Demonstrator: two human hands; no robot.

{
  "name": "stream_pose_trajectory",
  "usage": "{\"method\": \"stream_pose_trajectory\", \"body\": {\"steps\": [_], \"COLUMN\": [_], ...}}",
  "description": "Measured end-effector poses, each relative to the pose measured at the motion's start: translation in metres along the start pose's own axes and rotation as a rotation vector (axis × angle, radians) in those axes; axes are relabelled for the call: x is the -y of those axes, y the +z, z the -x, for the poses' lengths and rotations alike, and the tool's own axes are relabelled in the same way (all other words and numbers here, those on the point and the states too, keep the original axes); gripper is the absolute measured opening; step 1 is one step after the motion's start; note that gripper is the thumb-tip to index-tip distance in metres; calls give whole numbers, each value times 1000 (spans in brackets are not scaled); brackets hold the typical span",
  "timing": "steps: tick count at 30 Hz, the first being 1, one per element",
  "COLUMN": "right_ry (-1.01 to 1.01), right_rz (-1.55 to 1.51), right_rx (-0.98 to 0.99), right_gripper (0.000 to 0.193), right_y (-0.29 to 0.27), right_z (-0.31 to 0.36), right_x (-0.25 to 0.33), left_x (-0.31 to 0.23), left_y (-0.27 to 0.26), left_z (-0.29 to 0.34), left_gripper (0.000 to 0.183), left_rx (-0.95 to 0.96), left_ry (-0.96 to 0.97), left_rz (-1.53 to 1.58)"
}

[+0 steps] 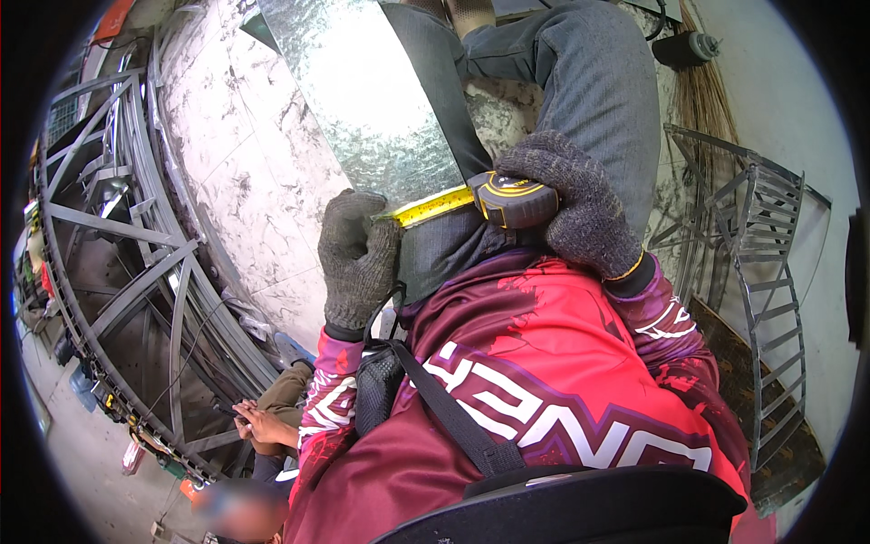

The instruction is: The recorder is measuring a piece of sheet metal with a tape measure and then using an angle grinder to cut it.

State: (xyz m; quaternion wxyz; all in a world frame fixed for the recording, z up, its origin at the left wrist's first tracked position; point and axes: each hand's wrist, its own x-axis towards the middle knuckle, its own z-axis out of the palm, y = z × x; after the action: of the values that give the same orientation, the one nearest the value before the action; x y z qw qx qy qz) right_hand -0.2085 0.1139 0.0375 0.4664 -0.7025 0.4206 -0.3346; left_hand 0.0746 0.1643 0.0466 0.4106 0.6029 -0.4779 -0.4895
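A yellow and black tape measure (518, 201) is gripped in my right hand (584, 204), which wears a dark grey knit glove. From its case a short length of yellow blade (433, 208) runs left along the near edge of a shiny metal sheet (367, 100). My left hand (360, 258), gloved the same way, is closed at the blade's free end by the sheet's corner. Its fingertips are partly hidden. The sheet slants away from me, lying partly over my jeans-clad leg (598, 82), and bright glare covers much of it.
On the left stands a large curved metal frame (136, 227) with long metal strips. Another person's clasped hands (263, 426) show at lower left. To the right are a ladder-like metal frame (770, 263), a straw broom (700, 91) and a dark cylinder (684, 50).
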Motion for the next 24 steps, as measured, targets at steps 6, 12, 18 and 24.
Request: {"method": "stream_pose_trajectory", "body": {"steps": [6,12,18,24], "right_ry": [7,-2,4,-23], "right_rz": [9,-10,-20,-24], "right_rx": [11,17,18,6], "right_gripper": [56,55,54,51], "right_y": [1,2,1,0], "right_z": [-2,0,-1,-9], "right_x": [3,1,-3,4], "left_x": [2,9,7,4], "left_y": [0,-2,1,3], "left_z": [1,3,1,-4], "left_gripper": [20,22,23,24], "left_rx": [-17,-8,-5,-36], "left_ry": [-13,8,-8,126], "left_rz": [-4,-42,-26,-47]}}
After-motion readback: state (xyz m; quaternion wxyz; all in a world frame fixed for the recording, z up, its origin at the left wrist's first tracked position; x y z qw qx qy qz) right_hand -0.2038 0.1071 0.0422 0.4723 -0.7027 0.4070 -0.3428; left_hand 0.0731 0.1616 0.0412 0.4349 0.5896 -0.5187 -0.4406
